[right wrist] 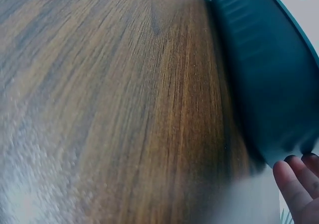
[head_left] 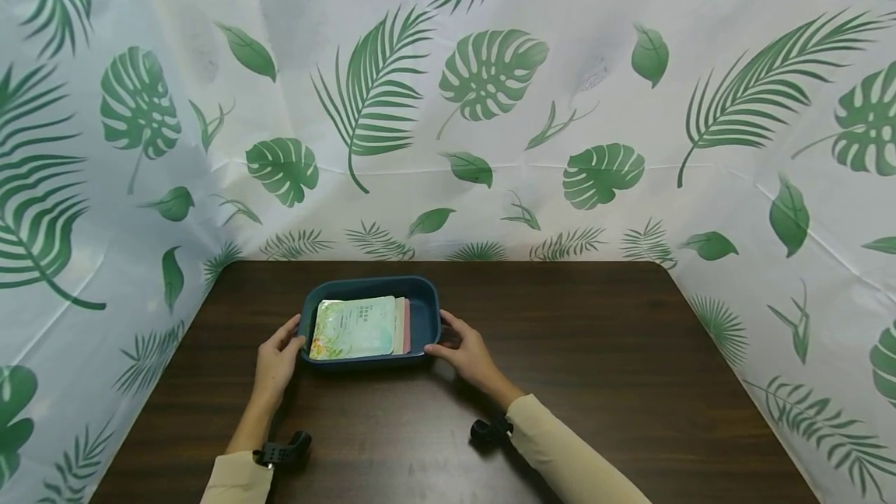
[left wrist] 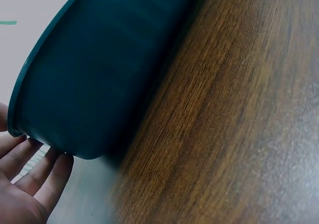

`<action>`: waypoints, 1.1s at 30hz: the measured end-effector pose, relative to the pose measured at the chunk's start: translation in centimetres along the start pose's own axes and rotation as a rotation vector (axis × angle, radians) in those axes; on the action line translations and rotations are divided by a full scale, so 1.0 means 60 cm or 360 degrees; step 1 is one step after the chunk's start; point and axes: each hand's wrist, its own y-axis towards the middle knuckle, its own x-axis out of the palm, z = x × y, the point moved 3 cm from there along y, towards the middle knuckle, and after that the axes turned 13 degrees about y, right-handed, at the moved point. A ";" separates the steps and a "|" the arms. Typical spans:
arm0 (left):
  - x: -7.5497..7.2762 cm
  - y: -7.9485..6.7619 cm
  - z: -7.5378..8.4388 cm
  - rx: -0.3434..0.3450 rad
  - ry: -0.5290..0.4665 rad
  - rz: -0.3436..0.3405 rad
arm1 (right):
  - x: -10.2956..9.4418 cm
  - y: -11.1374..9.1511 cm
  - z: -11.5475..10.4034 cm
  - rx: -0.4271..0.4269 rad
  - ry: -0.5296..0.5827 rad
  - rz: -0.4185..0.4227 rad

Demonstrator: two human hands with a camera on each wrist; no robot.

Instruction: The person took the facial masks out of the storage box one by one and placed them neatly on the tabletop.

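A dark blue rectangular plastic basin (head_left: 423, 320) with rounded corners sits toward the far left of the table. Inside lie flat packets: a pale green one (head_left: 355, 327) with a floral corner on top, and a pink one (head_left: 407, 327) peeking out at its right. My left hand (head_left: 277, 358) grips the basin's left end, thumb at the rim and fingers (left wrist: 54, 181) against the outer wall. At the opposite end my right hand (head_left: 469, 350) holds the rim the same way, its fingertips (right wrist: 285, 176) touching the outside. The wrist views show only the basin's outer wall.
The dark wood-grain table (head_left: 574, 379) extends right and toward me. Behind it hangs a white curtain (head_left: 518, 201) printed with green leaves. A black wrist camera (head_left: 283, 451) is strapped to the left wrist, another black camera (head_left: 490, 432) to the right.
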 end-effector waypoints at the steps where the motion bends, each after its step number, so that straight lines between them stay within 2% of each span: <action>1: 0.000 0.001 -0.001 -0.0001 -0.0001 0.0004 | -0.001 0.000 0.000 -0.0003 -0.0010 0.0005; 12: 0.001 0.006 -0.002 -0.0002 -0.0042 0.0002 | -0.007 0.001 -0.014 -0.0051 -0.0077 -0.0015; 21: -0.001 0.010 0.000 0.0009 -0.0054 0.0112 | -0.028 0.007 -0.027 -0.0098 -0.0270 0.0089; 33: -0.001 0.009 0.001 0.0015 -0.0044 0.0165 | -0.034 0.030 -0.064 -0.0120 -0.0343 0.0000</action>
